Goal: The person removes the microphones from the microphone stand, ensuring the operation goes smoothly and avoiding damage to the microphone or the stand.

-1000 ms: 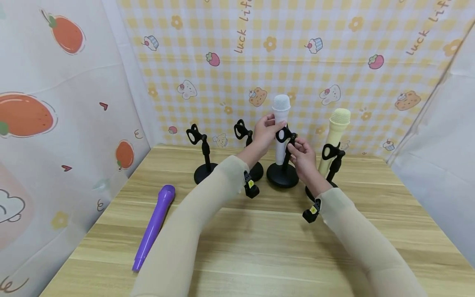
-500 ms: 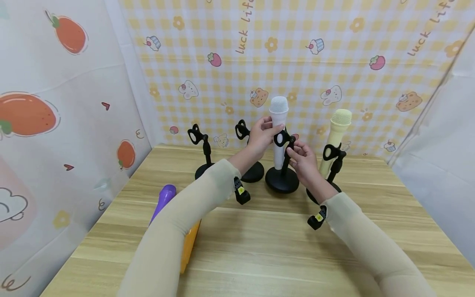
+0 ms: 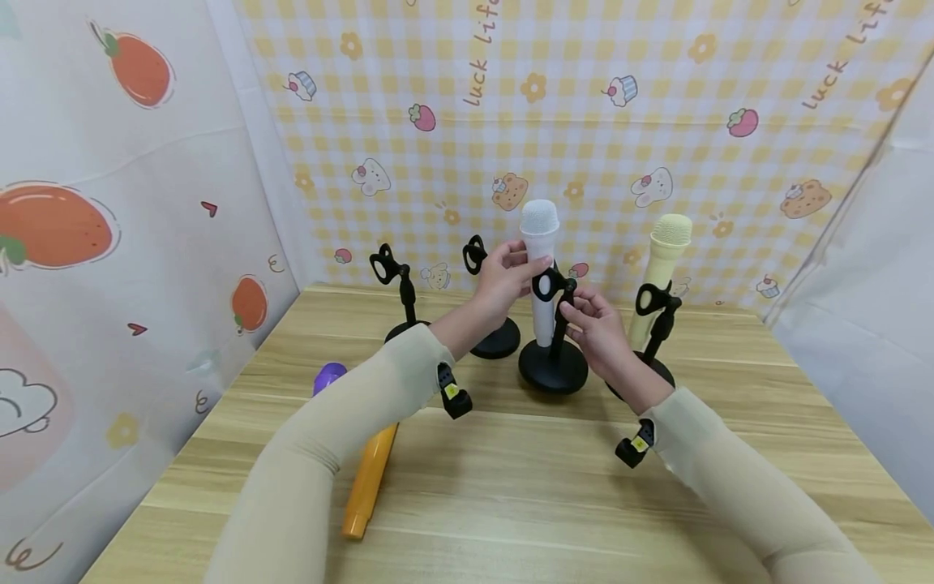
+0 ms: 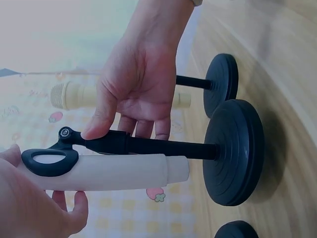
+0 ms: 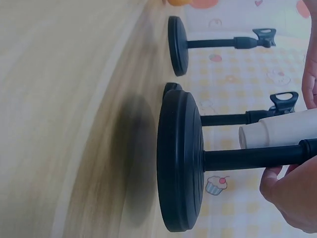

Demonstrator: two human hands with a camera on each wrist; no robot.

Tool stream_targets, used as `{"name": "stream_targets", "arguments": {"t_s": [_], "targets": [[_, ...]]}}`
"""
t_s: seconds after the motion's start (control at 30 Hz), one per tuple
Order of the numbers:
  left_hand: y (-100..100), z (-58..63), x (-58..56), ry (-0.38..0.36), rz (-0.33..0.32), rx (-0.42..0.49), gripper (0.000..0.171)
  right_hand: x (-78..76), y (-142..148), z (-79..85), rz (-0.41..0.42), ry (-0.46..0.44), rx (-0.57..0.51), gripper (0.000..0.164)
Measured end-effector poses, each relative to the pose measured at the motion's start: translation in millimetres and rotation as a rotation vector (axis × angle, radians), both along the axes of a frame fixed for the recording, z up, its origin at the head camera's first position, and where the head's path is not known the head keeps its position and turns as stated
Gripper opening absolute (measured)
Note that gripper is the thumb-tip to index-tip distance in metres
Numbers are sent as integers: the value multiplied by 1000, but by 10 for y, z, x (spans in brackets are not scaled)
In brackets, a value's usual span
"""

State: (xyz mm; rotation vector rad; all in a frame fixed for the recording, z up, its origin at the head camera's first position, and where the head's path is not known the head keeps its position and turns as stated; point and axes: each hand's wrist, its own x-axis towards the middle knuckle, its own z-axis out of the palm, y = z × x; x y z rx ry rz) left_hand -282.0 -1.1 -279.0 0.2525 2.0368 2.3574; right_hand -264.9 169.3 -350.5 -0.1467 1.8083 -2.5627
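Observation:
My left hand [image 3: 502,282] grips a white microphone [image 3: 540,221] just below its mesh head. With fingers and thumb, my right hand [image 3: 600,326] pinches the upright of a black microphone stand [image 3: 552,371]. The microphone stands nearly upright, its lower end above the round base. In the left wrist view, the stand's oval clip [image 4: 49,162] lies against the microphone's body [image 4: 119,172], near the left hand. The stand's base [image 5: 181,161] shows a dark shadow beside it on the table in the right wrist view.
A pale yellow microphone [image 3: 667,243] stands in another black stand [image 3: 660,328] at the right. Two more stands, a left one [image 3: 407,296] and a middle one [image 3: 498,341], hold no microphone. A purple microphone [image 3: 330,373] and an orange one [image 3: 368,487] lie partly under the left arm.
Both hands have brought the white microphone and its stand slightly nearer and to the left. The left forearm has shifted left, uncovering the orange microphone and covering most of the purple one.

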Motion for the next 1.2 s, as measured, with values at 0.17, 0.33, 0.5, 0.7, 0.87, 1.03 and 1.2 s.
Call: {"name": "stream_targets", "arguments": {"t_s": [0.17, 0.33, 0.5, 0.7, 0.87, 1.03, 1.2], "targets": [[-31, -8, 103, -11, 1, 10, 38, 82, 9, -9, 29, -19, -7, 14], [-54, 5, 213, -16, -6, 26, 38, 172, 7, 0, 53, -14, -5, 14], [-84, -2, 319, -27, -13, 29, 38, 255, -3, -17, 61, -19, -9, 15], [-122, -43, 387, -25, -32, 38, 37, 339, -10, -36, 68, -39, -2, 14], [-138, -68, 443, -37, -32, 52, 37, 405, -10, -37, 76, -56, 7, 14], [-157, -88, 493, -43, -32, 69, 38, 457, -20, -47, 95, -51, -3, 15], [-178, -111, 534, -63, -34, 70, 40, 510, -29, -55, 109, -64, -25, 15]]}}
